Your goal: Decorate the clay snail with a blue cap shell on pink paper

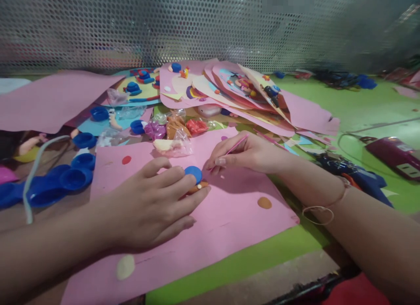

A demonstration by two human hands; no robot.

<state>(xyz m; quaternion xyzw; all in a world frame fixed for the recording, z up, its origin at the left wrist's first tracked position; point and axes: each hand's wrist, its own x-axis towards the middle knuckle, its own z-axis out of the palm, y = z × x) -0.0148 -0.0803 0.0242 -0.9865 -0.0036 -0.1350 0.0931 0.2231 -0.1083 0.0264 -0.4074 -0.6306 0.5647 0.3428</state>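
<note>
A pink sheet point(229, 222) lies in front of me with coloured spots on it. On it sits a small clay piece with a blue round top point(193, 174) and a brown part point(198, 187) bearing a pale dot. My left hand point(160, 204) rests palm down beside it, fingers apart, two of them over or against the piece; whether they press it I cannot tell. My right hand point(243, 154) is closed in a pinch on a thin pink stick point(236, 145), its lower end close to the blue top. A tiny pale bit point(222, 177) lies below these fingertips.
Bags of purple point(155, 130), brown point(177, 126) and red clay point(197, 126) lie behind the sheet. Decorated pink sheets point(226, 88) are piled farther back, before a perforated metal panel point(210, 29). Blue cups point(77, 178) stand left; a dark pink device point(395, 154) lies right.
</note>
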